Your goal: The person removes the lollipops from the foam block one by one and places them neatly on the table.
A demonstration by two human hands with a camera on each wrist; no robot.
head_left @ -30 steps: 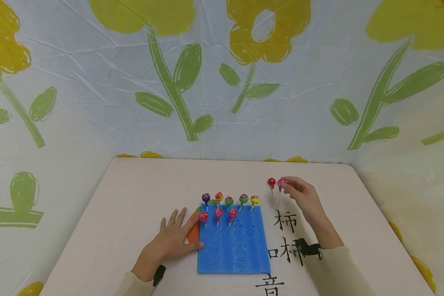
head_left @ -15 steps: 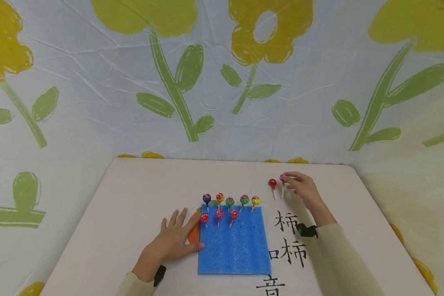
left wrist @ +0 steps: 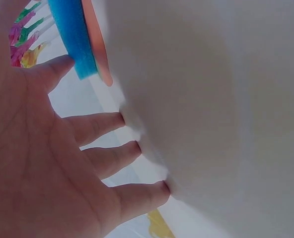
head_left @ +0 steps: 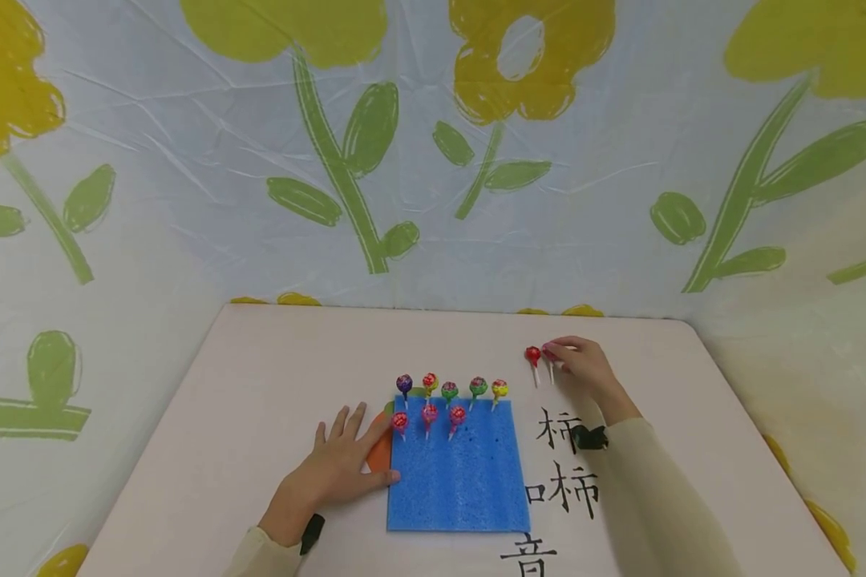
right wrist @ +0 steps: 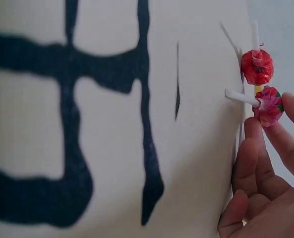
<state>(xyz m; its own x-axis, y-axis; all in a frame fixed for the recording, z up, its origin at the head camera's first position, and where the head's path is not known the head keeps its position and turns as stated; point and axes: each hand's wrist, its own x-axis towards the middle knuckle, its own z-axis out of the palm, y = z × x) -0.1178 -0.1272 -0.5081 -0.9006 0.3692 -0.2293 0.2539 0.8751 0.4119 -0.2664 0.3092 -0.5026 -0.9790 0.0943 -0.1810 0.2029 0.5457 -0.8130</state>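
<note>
In the head view, the left hand (head_left: 335,473) spreads straight fingers against a blue foam block (head_left: 455,481) bearing two rows of lollipops (head_left: 430,414), while the right hand (head_left: 588,370) pinches a pink lollipop (head_left: 549,350) near a red lollipop (head_left: 533,355). The left wrist view shows an orange piece (left wrist: 98,39) beneath the foam. In the right wrist view, fingertips grip the pink wrapper; whether its white stick (right wrist: 241,96) touches the table (right wrist: 201,148) is hard to tell.
</note>
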